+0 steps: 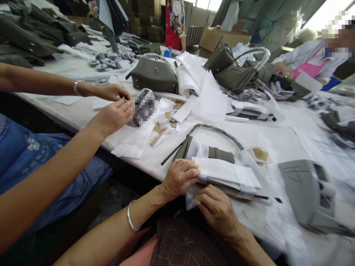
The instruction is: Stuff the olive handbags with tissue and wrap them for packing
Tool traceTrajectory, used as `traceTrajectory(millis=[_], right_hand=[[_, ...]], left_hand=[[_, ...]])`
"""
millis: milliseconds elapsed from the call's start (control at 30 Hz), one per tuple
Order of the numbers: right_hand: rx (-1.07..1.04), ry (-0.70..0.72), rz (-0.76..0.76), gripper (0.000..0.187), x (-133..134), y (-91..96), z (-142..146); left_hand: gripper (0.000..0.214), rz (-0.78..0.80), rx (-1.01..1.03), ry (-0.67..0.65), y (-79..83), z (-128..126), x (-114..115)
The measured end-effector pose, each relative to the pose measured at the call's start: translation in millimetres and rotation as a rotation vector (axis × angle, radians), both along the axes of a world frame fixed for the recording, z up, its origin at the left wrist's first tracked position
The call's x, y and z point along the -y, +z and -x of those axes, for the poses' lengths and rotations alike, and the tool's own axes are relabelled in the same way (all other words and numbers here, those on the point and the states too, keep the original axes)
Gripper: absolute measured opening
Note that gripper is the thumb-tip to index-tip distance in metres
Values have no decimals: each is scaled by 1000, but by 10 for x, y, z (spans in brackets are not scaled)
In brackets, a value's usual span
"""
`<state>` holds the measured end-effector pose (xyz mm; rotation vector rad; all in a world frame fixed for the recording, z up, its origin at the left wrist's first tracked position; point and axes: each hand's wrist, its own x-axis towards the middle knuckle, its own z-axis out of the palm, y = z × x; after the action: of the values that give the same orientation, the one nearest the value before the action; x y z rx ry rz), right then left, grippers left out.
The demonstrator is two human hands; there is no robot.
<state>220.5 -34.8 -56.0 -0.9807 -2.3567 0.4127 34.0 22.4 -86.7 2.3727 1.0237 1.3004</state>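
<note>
In front of me on the table lies a dark olive handbag (220, 154), with white paper (222, 170) and clear wrapping over it. Its wrapped strap (227, 136) arches on the far side. My left hand (181, 176), wearing a silver bangle, has its fingers curled over the bag's near left end. Beside it, my right hand (217, 207) pinches a crumpled piece of thin translucent wrapping (192, 199) at the bag's near edge. Part of the bag's near side is hidden behind both hands.
A grey tape dispenser (301, 195) stands to the right, near a small white dish (260, 154). On the left, a co-worker's hands (113, 111) work close by. Paper scraps, an olive bag (155, 75) and more wrapped bags cover the far side. Another person (310, 64) is at right.
</note>
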Motion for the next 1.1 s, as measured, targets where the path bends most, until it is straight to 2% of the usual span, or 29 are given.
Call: traceTrajectory(millis=[67, 167, 467, 567, 700, 800, 900, 967, 1100], right_hand=[[-23, 8, 23, 16, 36, 14, -6], [-45, 19, 36, 16, 95, 74, 12], [-66, 55, 49, 18, 208, 195, 99], [-81, -11, -5, 14, 89, 290, 69], [-15, -117, -116, 15, -219, 402, 45], [39, -187, -157, 17, -426, 381, 43], [67, -260, -130, 17, -529, 300, 31], [67, -277, -98, 17, -544, 250, 16], [8, -303, -38, 17, -532, 204, -8]], left_hand=[[13, -75, -54, 30, -62, -2, -6], [13, -83, -105, 57, -96, 1, -19], [14, -89, -131, 55, -56, 9, -8], [16, -86, -152, 26, -64, 16, 3], [16, -41, -90, -29, -43, 60, 19], [17, 67, 9, -102, 29, 124, 38], [17, 190, 71, -150, 112, 152, 70], [15, 235, 95, -109, 146, 120, 90], [8, 223, 105, 72, 155, -31, 102]])
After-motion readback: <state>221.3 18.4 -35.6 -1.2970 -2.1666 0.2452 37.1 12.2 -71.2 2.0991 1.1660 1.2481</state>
